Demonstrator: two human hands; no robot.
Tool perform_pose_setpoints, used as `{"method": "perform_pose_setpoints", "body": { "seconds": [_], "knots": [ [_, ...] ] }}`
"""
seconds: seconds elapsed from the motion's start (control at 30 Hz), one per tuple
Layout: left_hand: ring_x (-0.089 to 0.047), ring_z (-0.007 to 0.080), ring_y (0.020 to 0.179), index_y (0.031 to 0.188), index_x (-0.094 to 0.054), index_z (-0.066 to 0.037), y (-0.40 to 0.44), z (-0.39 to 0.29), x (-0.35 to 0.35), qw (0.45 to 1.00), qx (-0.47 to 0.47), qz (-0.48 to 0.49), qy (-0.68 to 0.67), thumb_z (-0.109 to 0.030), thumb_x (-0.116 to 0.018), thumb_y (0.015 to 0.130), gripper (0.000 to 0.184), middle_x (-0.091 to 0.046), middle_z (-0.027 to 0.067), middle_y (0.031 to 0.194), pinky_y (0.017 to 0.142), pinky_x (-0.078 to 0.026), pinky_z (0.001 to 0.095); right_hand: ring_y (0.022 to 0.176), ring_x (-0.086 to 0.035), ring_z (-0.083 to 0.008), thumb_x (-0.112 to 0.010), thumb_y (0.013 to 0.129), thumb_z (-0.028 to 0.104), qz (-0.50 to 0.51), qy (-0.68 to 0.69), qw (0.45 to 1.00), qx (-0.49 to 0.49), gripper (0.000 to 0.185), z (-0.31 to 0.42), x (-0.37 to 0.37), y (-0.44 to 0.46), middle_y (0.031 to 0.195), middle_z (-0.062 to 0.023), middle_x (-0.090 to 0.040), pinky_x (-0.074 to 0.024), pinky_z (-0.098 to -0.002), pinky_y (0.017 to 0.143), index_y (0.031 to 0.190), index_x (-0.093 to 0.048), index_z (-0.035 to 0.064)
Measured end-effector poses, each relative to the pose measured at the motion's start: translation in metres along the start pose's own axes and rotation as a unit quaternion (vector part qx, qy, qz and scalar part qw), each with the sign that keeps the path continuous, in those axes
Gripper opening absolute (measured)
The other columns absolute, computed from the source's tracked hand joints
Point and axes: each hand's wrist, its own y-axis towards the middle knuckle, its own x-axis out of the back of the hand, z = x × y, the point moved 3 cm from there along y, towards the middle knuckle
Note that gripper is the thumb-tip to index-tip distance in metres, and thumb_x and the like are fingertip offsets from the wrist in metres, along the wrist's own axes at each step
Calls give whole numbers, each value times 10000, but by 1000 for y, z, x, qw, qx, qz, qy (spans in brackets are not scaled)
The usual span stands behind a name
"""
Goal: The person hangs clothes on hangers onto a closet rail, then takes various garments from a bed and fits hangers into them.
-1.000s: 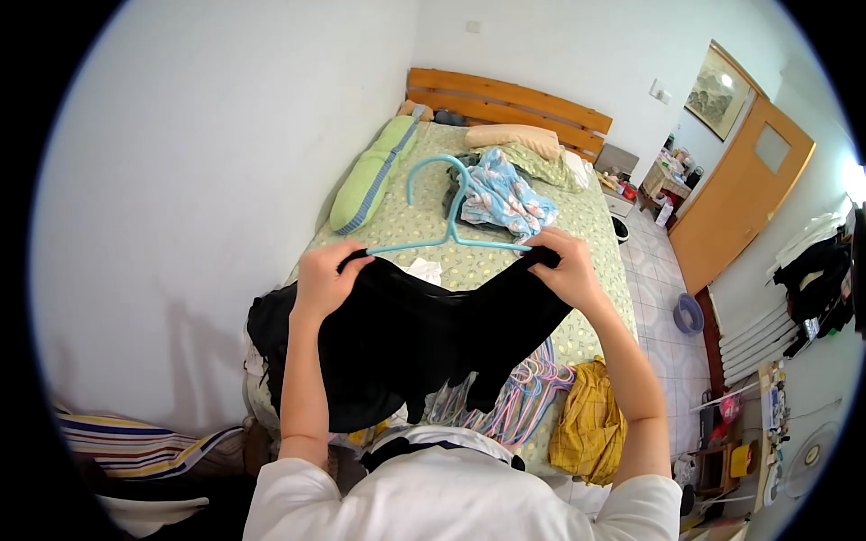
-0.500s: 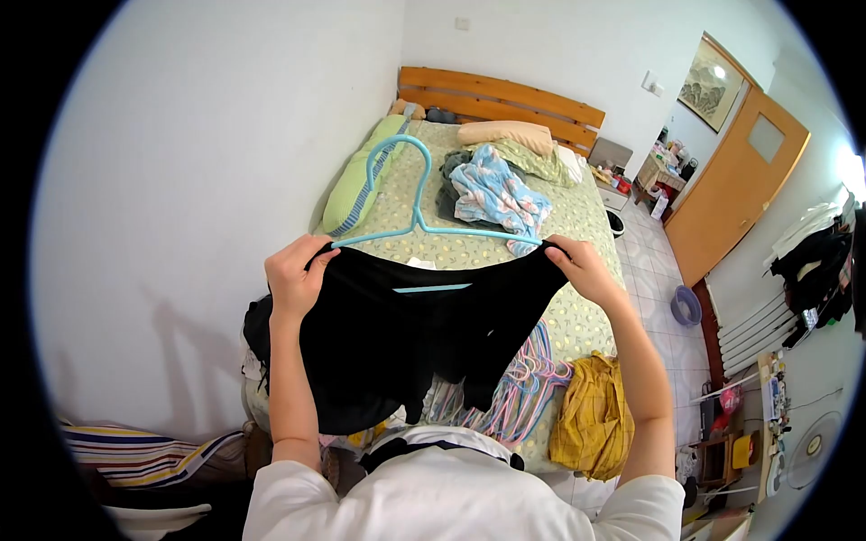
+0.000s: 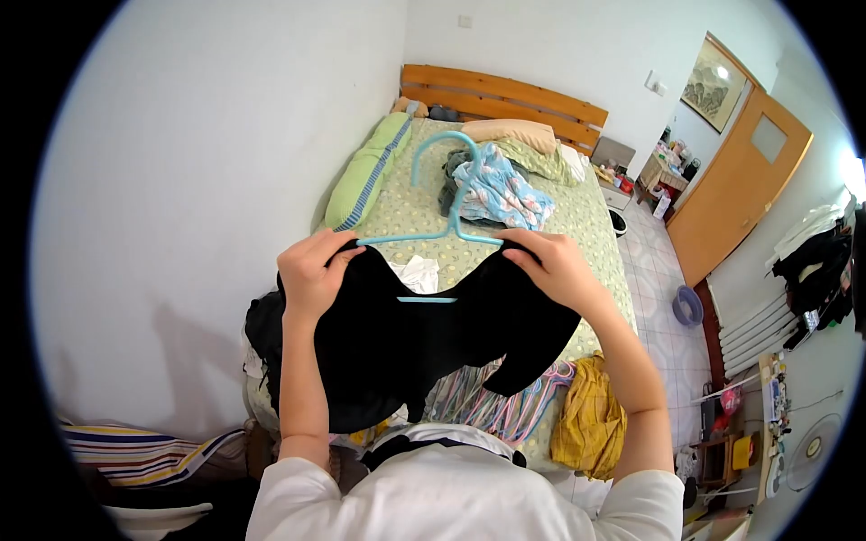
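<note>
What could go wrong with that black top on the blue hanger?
The black top might slip off the light-blue hanger if the left hand or right hand lets go, because it sags between them. Its lower edge hangs in front of the heap of hangers, so it could perhaps snag there; I can't tell whether they touch.

a bed (image 3: pixel 591 270) with a wooden headboard (image 3: pixel 505 97) has a green bolster (image 3: pixel 370 171) along its left edge, and a peach pillow (image 3: pixel 510 135) and a crumpled blue blanket (image 3: pixel 505 191) towards its far end. beyond its right side are a nightstand (image 3: pixel 617 197), a purple basin (image 3: pixel 686 307) on the tiled floor (image 3: pixel 654 270), and an open door (image 3: pixel 744 189) beside a framed picture (image 3: pixel 711 95). clothes (image 3: pixel 812 275) hang at the far right, with a fan (image 3: pixel 815 446) lower down, and striped cloth (image 3: pixel 149 451) lies at the lower left.
</note>
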Motion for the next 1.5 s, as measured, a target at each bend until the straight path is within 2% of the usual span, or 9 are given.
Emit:
{"method": "perform_pose_setpoints", "body": {
  "seconds": [0.27, 0.47, 0.53, 0.67, 0.97, 1.07, 1.2, 1.37, 1.5],
  "knots": [
    [-556, 229, 569, 817, -651, -21, 3, 24, 13, 997, 72, 3, 10, -53, -726, 719, 127, -618, 87, 700, 514, -420, 285, 724, -593, -356, -650, 823, 152, -30, -85, 995, -37, 148, -37, 11, -15, 773, -144, -613, -477, -398, 622, 902, -600, 38],
    [-602, 231, 625, 830, -653, -20, 13, 27, 9, 999, 37, -17, -4, -57, -736, 716, 146, -634, 88, 715, 573, -458, 266, 774, -577, -362, -639, 818, 96, -98, -73, 989, -81, 127, -49, 21, -14, 824, -160, -595, -455, -387, 657, 893, -599, 2],
    [-613, 223, 639, 831, -653, -13, 12, 33, 8, 996, 69, 14, -61, -49, -734, 720, 142, -645, 93, 735, 587, -465, 269, 818, -565, -377, -630, 823, 109, -105, -53, 985, -130, 127, -56, 21, -17, 861, -162, -591, -451, -413, 690, 891, -591, 9],
    [-626, 207, 657, 837, -651, 4, 7, 27, -7, 986, 83, 43, -136, -29, -724, 730, 134, -658, 108, 771, 601, -472, 280, 816, -556, -395, -620, 830, 101, -145, -39, 979, -137, 134, -73, 23, -30, 859, -169, -581, -445, -420, 694, 910, -577, 2],
    [-620, 301, 711, 884, -650, -31, -5, -18, -43, 992, -6, 125, -33, -130, -707, 762, 167, -649, 106, 804, 622, -484, 337, 812, -575, -371, -628, 823, 108, -100, -28, 989, -107, 127, -44, 16, -63, 854, -156, -592, -463, -409, 685, 902, -578, 22],
    [-615, 296, 760, 952, -644, -40, -6, -36, -38, 975, -16, 193, -110, -108, -684, 769, 199, -638, 123, 833, 675, -483, 340, 806, -579, -361, -637, 812, 109, -120, -50, 983, -129, 131, -34, 26, -82, 848, -143, -593, -464, -401, 675, 902, -587, 28],
    [-592, 275, 840, 1072, -621, -61, -2, -47, -33, 948, 55, 242, -200, 16, -596, 768, 314, -614, 144, 900, 760, -459, 341, 802, -584, -341, -649, 798, 114, -175, -87, 969, -154, 129, -28, 56, -104, 842, -122, -595, -466, -389, 662, 882, -594, 34],
    [-597, 300, 827, 1021, -630, -46, 12, -78, -57, 972, -47, 170, -157, 18, -613, 783, 248, -620, 130, 867, 747, -466, 346, 757, -566, -323, -670, 768, 98, -242, -153, 942, -173, 139, -31, 102, -135, 795, -113, -573, -452, -377, 657, 861, -591, 33],
    [-602, 324, 782, 967, -629, -42, 20, -118, -90, 973, -54, 141, -177, -8, -638, 781, 190, -619, 120, 852, 678, -475, 350, 773, -552, -320, -667, 762, 89, -266, -190, 925, -193, 139, -33, 140, -165, 797, -113, -567, -441, -377, 688, 858, -585, 32]
  ]
}}
